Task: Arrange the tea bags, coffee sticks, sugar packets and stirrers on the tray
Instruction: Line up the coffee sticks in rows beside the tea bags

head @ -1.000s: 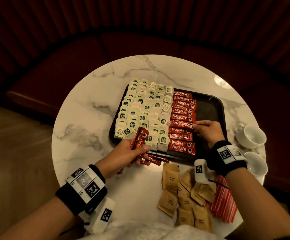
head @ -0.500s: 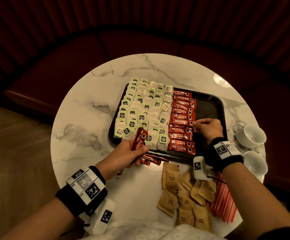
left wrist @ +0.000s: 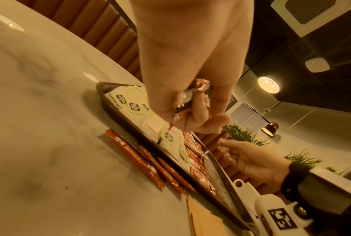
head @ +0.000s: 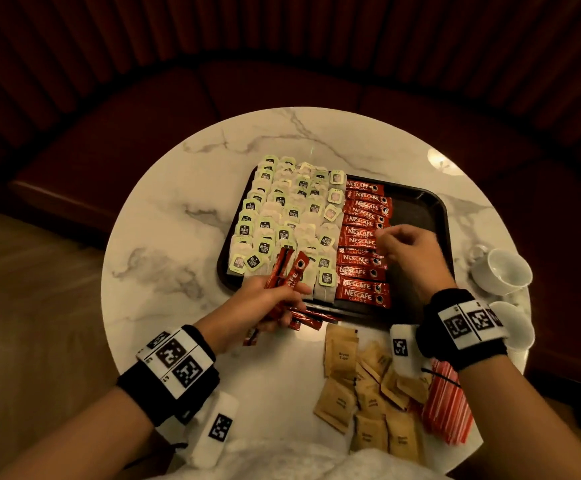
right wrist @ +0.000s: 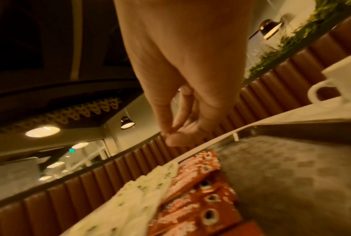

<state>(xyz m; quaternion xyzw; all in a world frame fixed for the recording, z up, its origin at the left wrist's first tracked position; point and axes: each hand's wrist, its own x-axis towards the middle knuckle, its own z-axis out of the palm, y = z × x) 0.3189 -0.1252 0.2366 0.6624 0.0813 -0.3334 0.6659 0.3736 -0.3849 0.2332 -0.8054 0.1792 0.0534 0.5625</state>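
The tea bags (head: 282,220) and most coffee sticks (head: 363,242) lie on the tray (head: 420,209), the left hand (head: 264,303) grips more sticks, the right hand (head: 410,251) hovers with fingers curled and empty, while sugar packets (head: 361,386) and stirrers (head: 448,407) wait on the table (head: 164,220).

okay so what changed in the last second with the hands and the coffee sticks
The right hand came up off the column of coffee sticks on the tray and moved slightly toward the far side; it now hovers with fingers curled, holding nothing. The left hand still grips its bunch of sticks. Sugar packets and stirrers stayed on the table.
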